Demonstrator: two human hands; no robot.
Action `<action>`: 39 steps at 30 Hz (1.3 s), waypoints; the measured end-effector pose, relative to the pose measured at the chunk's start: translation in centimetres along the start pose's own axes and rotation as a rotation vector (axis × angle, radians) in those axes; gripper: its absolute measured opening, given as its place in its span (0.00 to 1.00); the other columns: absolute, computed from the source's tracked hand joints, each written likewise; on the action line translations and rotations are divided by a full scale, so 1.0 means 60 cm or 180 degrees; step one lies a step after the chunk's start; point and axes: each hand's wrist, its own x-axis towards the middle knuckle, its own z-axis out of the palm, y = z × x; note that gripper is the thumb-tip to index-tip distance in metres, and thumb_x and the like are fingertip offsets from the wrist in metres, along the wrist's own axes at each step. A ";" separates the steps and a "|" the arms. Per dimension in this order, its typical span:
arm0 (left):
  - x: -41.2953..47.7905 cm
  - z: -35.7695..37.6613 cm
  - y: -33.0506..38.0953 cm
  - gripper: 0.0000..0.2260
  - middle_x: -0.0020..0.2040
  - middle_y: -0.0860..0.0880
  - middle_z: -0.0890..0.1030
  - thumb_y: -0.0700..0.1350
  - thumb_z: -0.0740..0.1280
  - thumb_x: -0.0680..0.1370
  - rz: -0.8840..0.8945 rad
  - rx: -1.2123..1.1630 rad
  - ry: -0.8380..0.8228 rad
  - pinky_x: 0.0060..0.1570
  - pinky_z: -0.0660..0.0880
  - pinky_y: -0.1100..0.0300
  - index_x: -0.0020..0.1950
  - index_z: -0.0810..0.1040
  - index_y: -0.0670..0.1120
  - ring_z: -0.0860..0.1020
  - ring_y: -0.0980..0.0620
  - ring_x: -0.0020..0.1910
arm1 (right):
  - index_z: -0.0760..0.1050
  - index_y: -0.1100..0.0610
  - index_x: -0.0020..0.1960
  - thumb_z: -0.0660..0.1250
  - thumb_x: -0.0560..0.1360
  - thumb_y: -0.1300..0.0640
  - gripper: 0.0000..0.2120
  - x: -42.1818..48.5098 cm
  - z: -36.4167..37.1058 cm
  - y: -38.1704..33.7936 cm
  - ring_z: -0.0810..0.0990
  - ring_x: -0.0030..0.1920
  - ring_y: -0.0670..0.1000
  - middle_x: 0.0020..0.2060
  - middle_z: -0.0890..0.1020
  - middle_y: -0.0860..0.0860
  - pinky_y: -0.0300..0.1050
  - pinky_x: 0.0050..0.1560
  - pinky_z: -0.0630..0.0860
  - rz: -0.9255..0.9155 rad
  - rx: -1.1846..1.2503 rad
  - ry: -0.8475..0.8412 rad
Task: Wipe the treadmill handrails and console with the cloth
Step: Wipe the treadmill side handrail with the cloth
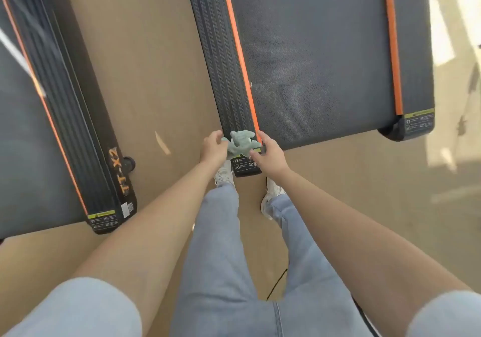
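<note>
A crumpled pale green cloth point(240, 141) hangs between my two hands, above the rear end of a treadmill's left side rail point(221, 76). My left hand point(214, 149) pinches the cloth's left edge. My right hand point(269, 155) grips its right edge with curled fingers. The treadmill deck point(312, 58) has a dark belt and orange stripes. No handrails or console are in view.
A second treadmill point(67, 117) marked TT-X2 lies at the left, with a strip of brown floor point(156, 76) between the two machines. My legs in blue jeans and white shoes point(223, 176) stand just behind the rail end. A black cable point(276, 282) runs on the floor.
</note>
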 end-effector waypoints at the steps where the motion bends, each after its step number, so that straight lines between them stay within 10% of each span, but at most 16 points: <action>1: 0.016 0.001 0.001 0.21 0.74 0.45 0.73 0.38 0.59 0.82 -0.0053 0.0084 -0.0156 0.69 0.68 0.56 0.76 0.70 0.45 0.71 0.46 0.73 | 0.69 0.49 0.73 0.66 0.73 0.47 0.29 0.007 0.000 -0.013 0.74 0.49 0.51 0.55 0.76 0.50 0.54 0.61 0.75 -0.0011 -0.0076 -0.0022; 5: 0.051 -0.004 0.004 0.21 0.71 0.45 0.75 0.36 0.62 0.80 -0.0263 0.0442 -0.0619 0.67 0.70 0.55 0.74 0.73 0.42 0.74 0.45 0.69 | 0.79 0.57 0.61 0.67 0.77 0.61 0.13 0.018 -0.012 -0.054 0.80 0.57 0.55 0.57 0.82 0.54 0.47 0.61 0.75 0.0290 -0.0526 0.0061; 11: 0.035 -0.038 0.026 0.08 0.39 0.49 0.77 0.39 0.68 0.71 -0.0292 0.1078 -0.0440 0.42 0.70 0.57 0.45 0.86 0.43 0.71 0.47 0.40 | 0.80 0.59 0.49 0.67 0.75 0.62 0.04 -0.011 -0.031 -0.080 0.79 0.50 0.54 0.46 0.83 0.53 0.45 0.51 0.73 0.0412 -0.0710 0.0259; 19: -0.096 -0.082 0.131 0.08 0.37 0.50 0.72 0.46 0.69 0.66 0.0482 0.1092 -0.0831 0.39 0.65 0.56 0.35 0.71 0.47 0.69 0.48 0.46 | 0.71 0.55 0.36 0.69 0.67 0.63 0.07 -0.121 -0.088 -0.118 0.75 0.40 0.51 0.38 0.77 0.50 0.41 0.39 0.70 0.0006 -0.0084 0.0442; 29: -0.334 -0.009 0.358 0.10 0.32 0.55 0.67 0.42 0.66 0.66 0.1393 0.1092 -0.1093 0.34 0.61 0.57 0.34 0.65 0.51 0.63 0.54 0.33 | 0.70 0.50 0.42 0.68 0.67 0.58 0.08 -0.240 -0.342 -0.124 0.77 0.44 0.52 0.45 0.76 0.50 0.55 0.47 0.78 -0.0859 0.0623 0.0263; 34: -0.450 0.072 0.471 0.15 0.32 0.55 0.70 0.33 0.65 0.69 0.1777 0.1270 -0.0956 0.34 0.65 0.57 0.37 0.67 0.53 0.65 0.55 0.32 | 0.69 0.49 0.71 0.66 0.69 0.55 0.30 -0.282 -0.536 -0.127 0.69 0.66 0.47 0.69 0.71 0.41 0.37 0.64 0.67 -0.1589 0.0450 0.0134; 39: -0.537 0.137 0.595 0.15 0.35 0.59 0.77 0.35 0.66 0.70 0.2359 0.1526 -0.0974 0.36 0.76 0.51 0.43 0.72 0.57 0.74 0.52 0.32 | 0.74 0.40 0.67 0.64 0.70 0.58 0.27 -0.302 -0.692 -0.122 0.69 0.59 0.50 0.57 0.80 0.37 0.47 0.63 0.68 -0.1771 0.0110 -0.0328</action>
